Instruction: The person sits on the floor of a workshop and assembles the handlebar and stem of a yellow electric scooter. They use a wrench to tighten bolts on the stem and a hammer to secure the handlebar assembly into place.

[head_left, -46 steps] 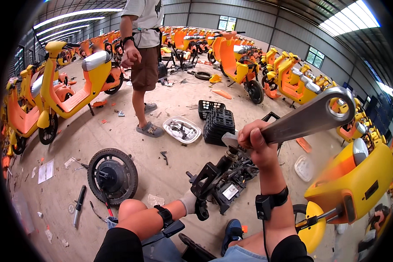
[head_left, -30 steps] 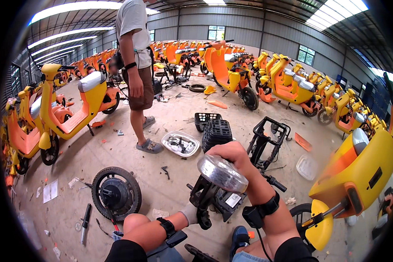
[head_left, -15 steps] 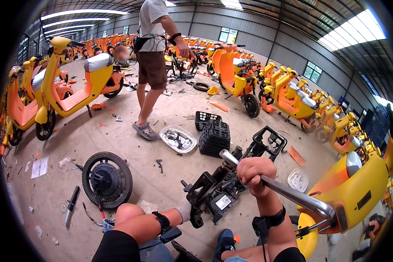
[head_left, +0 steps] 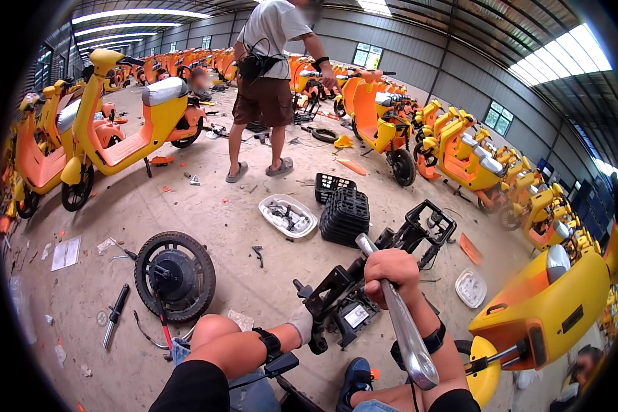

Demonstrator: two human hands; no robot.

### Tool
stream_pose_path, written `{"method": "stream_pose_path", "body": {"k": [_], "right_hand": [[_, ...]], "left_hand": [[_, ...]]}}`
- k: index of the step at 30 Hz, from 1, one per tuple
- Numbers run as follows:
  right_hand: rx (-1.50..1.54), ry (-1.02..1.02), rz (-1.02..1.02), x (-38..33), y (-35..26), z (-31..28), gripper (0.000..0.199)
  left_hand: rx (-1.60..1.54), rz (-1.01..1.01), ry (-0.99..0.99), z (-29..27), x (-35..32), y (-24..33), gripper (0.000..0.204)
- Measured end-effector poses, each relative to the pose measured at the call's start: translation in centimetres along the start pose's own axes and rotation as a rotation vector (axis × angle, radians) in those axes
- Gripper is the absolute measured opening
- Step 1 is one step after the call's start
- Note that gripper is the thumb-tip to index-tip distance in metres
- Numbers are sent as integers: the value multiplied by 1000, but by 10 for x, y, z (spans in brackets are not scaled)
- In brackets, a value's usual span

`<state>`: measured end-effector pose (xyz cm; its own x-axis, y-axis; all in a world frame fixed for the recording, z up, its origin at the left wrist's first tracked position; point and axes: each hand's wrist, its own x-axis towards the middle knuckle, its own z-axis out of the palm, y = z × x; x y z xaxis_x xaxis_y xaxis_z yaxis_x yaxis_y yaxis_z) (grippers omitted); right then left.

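My right hand (head_left: 391, 275), bare, is wrapped around a long silver metal bar (head_left: 405, 329) with a thicker lower end. The bar's upper tip lies close to the head tube of a stripped black scooter frame (head_left: 333, 292). At the near end of that frame is my left hand (head_left: 302, 324) in a pale glove, closed on the black metal. Its fingertips are hidden behind the part. Below the frame's front end sits a black box with a white label (head_left: 356, 316).
A wheel with a hub motor (head_left: 174, 275) and a shock absorber (head_left: 115, 317) lie left. Ahead are a white tub of parts (head_left: 288, 215) and stacked black baskets (head_left: 345, 214). A yellow scooter (head_left: 549, 309) is close on the right. Another person (head_left: 264, 82) stands beyond.
My right hand has moved slightly left and down, swinging the bar's thick end from the right toward me. The other person has stepped right and farther away. My left hand stays on the frame.
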<state>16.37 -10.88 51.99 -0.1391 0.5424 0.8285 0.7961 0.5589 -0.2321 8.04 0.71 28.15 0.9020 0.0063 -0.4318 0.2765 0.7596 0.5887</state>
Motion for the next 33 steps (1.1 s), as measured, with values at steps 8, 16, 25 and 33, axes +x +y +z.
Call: {"method": "stream_pose_path", "body": {"k": [8, 16, 25, 33], "right_hand": [[-137, -38, 227, 18, 16, 16, 14], [-186, 35, 376, 39, 25, 36, 14], [-314, 97, 585, 60, 46, 49, 25], [-360, 192, 642, 67, 65, 45, 34]], "left_hand": [[13, 89, 94, -4, -3, -4, 39], [15, 104, 208, -22, 22, -16, 39], [-24, 67, 173, -49, 45, -38, 41], [-8, 67, 182, -42, 49, -36, 42]]}}
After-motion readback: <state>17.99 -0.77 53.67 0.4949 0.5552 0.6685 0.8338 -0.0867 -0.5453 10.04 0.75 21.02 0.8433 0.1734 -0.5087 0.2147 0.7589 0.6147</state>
